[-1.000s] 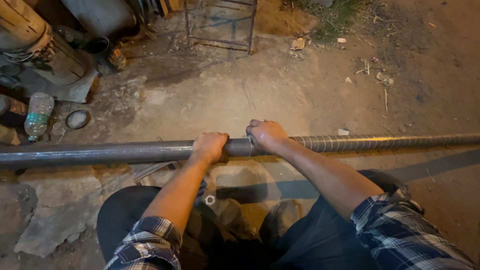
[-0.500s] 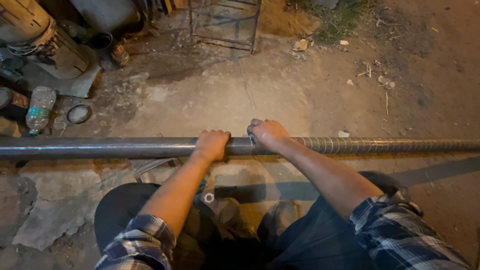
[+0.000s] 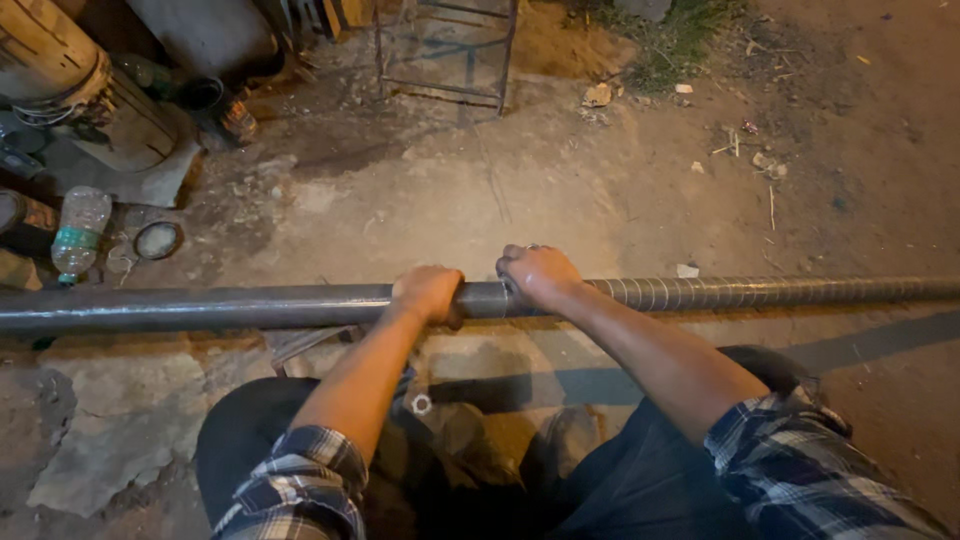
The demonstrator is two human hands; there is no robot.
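across the middle of the frame, my left hand (image 3: 428, 293) and right hand (image 3: 538, 274) wrap the pipe (image 3: 200, 307), fingers fully closed. best to keep both wrists level.

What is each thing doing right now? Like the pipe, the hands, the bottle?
Pipe: lying level across the view, held by both hands.
Left hand: closed around the pipe.
Right hand: closed over the pipe, beside the left one.
Bottle: on the ground, cap on.
Round lid: flat on the ground beside the bottle.
Metal frame: standing upright.
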